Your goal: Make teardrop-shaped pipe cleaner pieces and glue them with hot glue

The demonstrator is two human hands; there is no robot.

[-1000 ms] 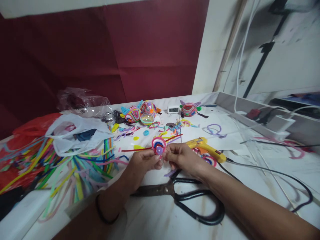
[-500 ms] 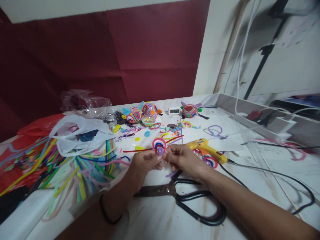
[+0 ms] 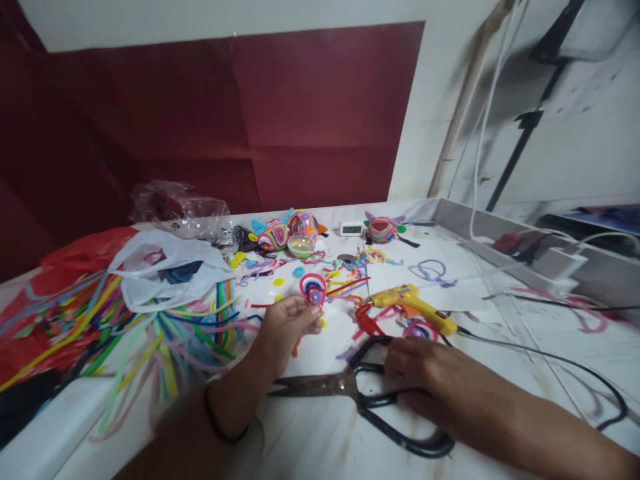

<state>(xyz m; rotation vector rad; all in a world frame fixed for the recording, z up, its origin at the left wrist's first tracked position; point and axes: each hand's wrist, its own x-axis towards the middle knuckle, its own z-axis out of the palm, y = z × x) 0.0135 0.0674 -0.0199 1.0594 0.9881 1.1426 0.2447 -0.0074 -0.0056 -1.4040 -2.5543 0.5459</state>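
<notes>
One coiled pipe-cleaner disc [image 3: 313, 289], pink-red rings w/ a purple centre, is pinched upright at its lower edge between thumb and fingertips of the left hand [image 3: 287, 323]; the grip is closed tight on it, held just above the table [image 3: 320, 440], mid-scene. The right hand [image 3: 425, 373] is laid flat over the black handles of the big scissors [image 3: 360, 393]. Fingers look loosely curled on the loops, but whether they are actually closed round them can't be told. The blades point left, toward the left wrist.

Just right of the disc and far of the scissors, a yellow glue gun [image 3: 413, 305] is seen lying on its side, cord trailing off right. A second coiled disc [image 3: 419, 329] lies near its nozzle side. To the left, a heap of loose pipe cleaners [image 3: 150, 333] and a white plastic bag [image 3: 165, 267] are spread. Finished coiled figures [image 3: 285, 233] and a small digital clock [image 3: 351, 229] are set at the far edge.

Risks, as judged: the disc is gripped by a thin rim only, so coils could be loosened or slipped if squeezed unevenly. Scissor tips lie close to the left forearm, so a careless lift could nick it. The glue gun tip, if hot, is near enough to be brushed.
</notes>
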